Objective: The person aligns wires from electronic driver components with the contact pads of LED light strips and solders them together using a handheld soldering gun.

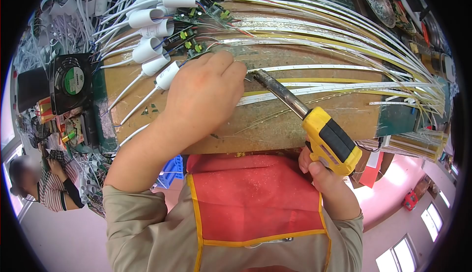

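My right hand (328, 179) is closed around the handle of a yellow and black soldering gun (330, 141). The gun's metal tip points up and left, close to the end of a white LED strip (314, 67). Beside that end, my left hand (205, 92) has its fingers curled in a pinch, with the fingertips and whatever they hold hidden behind the hand. A white lamp cap with a cable (167, 75) lies just left of this hand. Small green circuit boards (195, 49) with thin wires sit above the knuckles.
More white lamp caps (147, 49) with cables lie in a row at the left. Long LED strips (334, 26) fan rightward over the brown board (305, 119). A black fan (72, 82) stands at left, near another person (56, 183). A metal dish (377, 1) is at upper right.
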The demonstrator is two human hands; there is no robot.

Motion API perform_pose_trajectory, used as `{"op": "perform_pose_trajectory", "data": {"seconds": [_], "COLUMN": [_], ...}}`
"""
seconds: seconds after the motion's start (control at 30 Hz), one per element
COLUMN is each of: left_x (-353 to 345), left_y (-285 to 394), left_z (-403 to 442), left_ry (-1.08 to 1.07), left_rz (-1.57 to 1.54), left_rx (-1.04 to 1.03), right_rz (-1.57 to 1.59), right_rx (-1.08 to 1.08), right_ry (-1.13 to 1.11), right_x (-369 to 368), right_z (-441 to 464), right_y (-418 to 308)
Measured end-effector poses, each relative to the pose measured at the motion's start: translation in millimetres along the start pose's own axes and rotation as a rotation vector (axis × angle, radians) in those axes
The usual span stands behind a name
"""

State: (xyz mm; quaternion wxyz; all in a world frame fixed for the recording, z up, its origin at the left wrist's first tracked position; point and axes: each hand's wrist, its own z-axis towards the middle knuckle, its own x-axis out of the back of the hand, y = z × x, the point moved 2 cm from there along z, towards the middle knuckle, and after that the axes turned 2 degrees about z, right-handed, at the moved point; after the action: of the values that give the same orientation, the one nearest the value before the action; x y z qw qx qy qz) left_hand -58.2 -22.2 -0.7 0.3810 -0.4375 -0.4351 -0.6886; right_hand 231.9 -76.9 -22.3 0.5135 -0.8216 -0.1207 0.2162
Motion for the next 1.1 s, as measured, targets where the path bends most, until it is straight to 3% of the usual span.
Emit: {"op": "perform_pose_trajectory", "data": {"seconds": [1.1], "left_x": [0.1], "left_y": [2.5], "left_z": [1.3], "left_ry": [0.019], "left_rz": [0.01], "left_rx": [0.005], "right_rz": [0.109], "right_rx": [-0.005], "right_ry": [0.052], "right_x": [2.3], "right_z": [-2.3], "right_y": [-11.3]}}
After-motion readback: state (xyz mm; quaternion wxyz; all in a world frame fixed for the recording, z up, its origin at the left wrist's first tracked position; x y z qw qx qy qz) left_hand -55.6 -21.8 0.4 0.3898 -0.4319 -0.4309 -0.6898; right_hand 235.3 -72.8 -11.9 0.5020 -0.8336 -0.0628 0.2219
